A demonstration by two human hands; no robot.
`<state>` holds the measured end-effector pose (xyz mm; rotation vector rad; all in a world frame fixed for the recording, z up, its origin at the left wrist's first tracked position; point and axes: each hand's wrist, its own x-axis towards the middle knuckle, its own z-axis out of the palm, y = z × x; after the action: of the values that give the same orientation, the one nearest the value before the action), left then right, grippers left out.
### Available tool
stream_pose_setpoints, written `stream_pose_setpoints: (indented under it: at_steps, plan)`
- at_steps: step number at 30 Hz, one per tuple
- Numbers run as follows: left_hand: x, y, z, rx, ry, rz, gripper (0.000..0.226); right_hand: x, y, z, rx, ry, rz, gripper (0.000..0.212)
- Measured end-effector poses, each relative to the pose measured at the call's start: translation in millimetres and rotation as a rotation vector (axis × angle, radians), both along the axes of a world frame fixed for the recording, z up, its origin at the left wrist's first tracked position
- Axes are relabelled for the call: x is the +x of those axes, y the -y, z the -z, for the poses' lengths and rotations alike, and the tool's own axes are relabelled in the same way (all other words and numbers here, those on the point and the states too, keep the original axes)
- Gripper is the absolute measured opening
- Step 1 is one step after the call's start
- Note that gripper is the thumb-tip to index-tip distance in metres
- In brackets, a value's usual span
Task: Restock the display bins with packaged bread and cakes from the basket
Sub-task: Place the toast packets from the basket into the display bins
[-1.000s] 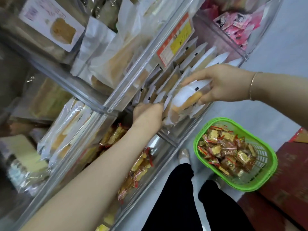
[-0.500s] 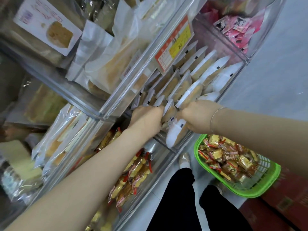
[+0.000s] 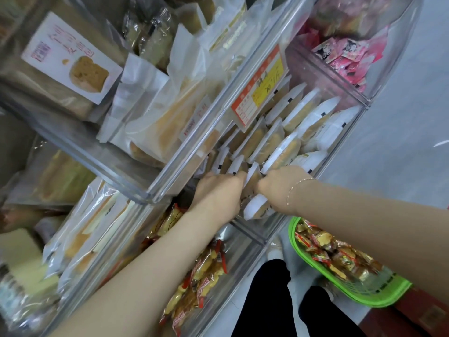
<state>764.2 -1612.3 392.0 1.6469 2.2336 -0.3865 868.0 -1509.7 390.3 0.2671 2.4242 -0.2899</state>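
Note:
A clear display bin (image 3: 349,132) holds rows of upright cake packets (image 3: 289,135) with white tops. Both my hands reach into its near end. My left hand (image 3: 218,193) has its fingers curled around the tops of the front packets, its fingertips hidden among them. My right hand (image 3: 279,183) grips a white-ended cake packet (image 3: 255,207) that stands wedged between my two hands at the front of the bin. The green basket (image 3: 379,297) sits on the floor at lower right, under my right forearm, holding several small gold-and-red wrapped cakes (image 3: 328,249).
Above sits a bin of large white bread bags (image 3: 155,113) with a red and yellow price tag (image 3: 257,91). Pink packets (image 3: 345,57) fill the bin at upper right. A lower bin holds red-trimmed snack packs (image 3: 201,271). My black-trousered legs (image 3: 267,300) stand beside the basket.
My right hand carried the cake packet from above the rows down to the bin's front end, next to my left hand. The left hand stayed in place among the packets.

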Motion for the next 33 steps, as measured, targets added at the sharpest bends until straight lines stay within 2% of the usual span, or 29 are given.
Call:
stream_pose_setpoints:
  at_steps: [3, 8, 12, 15, 17, 19, 22, 24, 26, 29, 33]
  plan:
    - [1, 0, 1, 0.024, 0.007, -0.005, 0.025, 7, 11, 5, 0.040, -0.025, -0.187, 0.028]
    - [3, 0, 1, 0.000, 0.031, -0.015, 0.025, -5, 14, 8, 0.042, 0.036, -0.125, 0.023]
    - [9, -5, 1, -0.048, 0.029, -0.019, 0.024, 1, 12, -1, -0.145, 0.086, -0.082, 0.035]
    - [19, -3, 0, -0.084, -0.035, 0.013, 0.025, 15, -17, -20, -0.349, -0.167, 0.156, 0.031]
    - [26, 1, 0, -0.071, -0.098, 0.023, 0.031, 27, -44, -21, -0.334, -0.458, 0.276, 0.030]
    - [36, 3, -1, -0.046, -0.126, -0.023, 0.031, 38, -70, -15, -0.281, -0.624, 0.254, 0.039]
    - [39, 2, -8, -0.058, -0.107, -0.082, 0.036, 45, -88, 6, -0.185, -0.557, 0.061, 0.045]
    - [41, 3, -11, -0.033, -0.090, -0.163, 0.032, 42, -94, 21, -0.104, -0.596, -0.026, 0.038]
    - [43, 5, -12, 0.079, -0.090, -0.233, 0.025, 32, -96, 25, -0.045, -0.688, 0.002, 0.030]
    - [43, 4, -6, 0.329, -0.169, -0.371, 0.027, 12, -87, 26, -0.031, -0.788, 0.037, 0.037]
    - [36, -9, 15, 0.353, -0.210, -0.471, 0.041, -5, -76, 36, -0.030, -0.694, -0.087, 0.049]
